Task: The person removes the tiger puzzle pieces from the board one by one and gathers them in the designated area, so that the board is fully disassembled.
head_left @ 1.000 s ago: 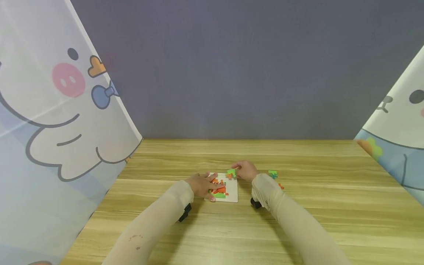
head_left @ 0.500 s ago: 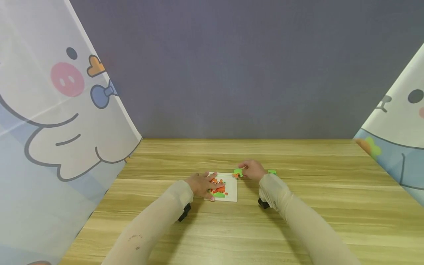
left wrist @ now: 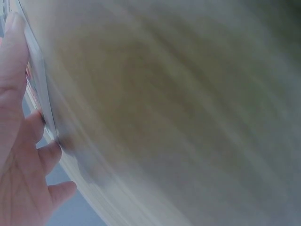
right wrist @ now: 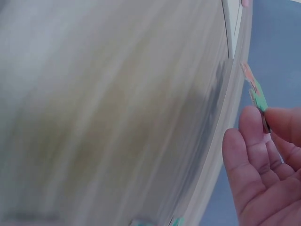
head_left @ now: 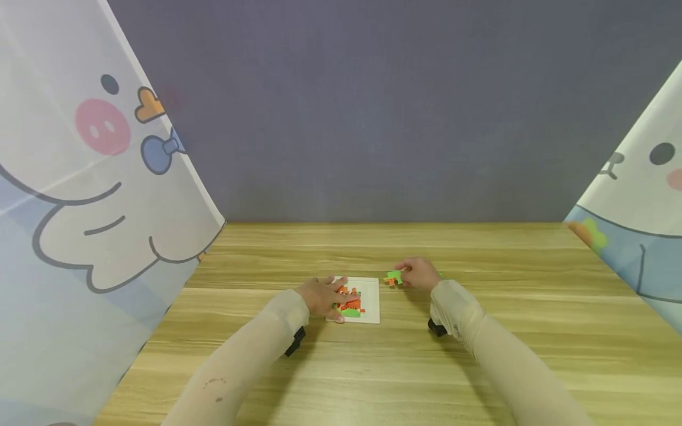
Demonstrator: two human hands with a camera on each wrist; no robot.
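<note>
A white puzzle tray [head_left: 370,303] lies on the table, with an orange-and-green animal picture [head_left: 351,309] of joined jigsaw pieces in its left part. My left hand [head_left: 321,297] rests on the tray's left side, fingers spread over the picture and partly covering it. In the left wrist view its fingers [left wrist: 48,157] lie along the tray's edge. To the right of the tray, my right hand [head_left: 422,274] pinches a green-and-orange jigsaw piece [head_left: 393,277] between thumb and finger. The right wrist view shows that piece [right wrist: 258,94] held edge-on, above the table.
A green bit of another piece [head_left: 441,274] peeks out behind the right hand, mostly hidden. Green bits [right wrist: 178,221] also appear at the bottom of the right wrist view. The wooden table [head_left: 341,373] ends at a grey back panel [head_left: 341,118], with printed cloths on both sides.
My right hand has moved right, carrying the jigsaw piece from over the tray's upper right corner to beside the tray. The left hand has stayed on the tray.
</note>
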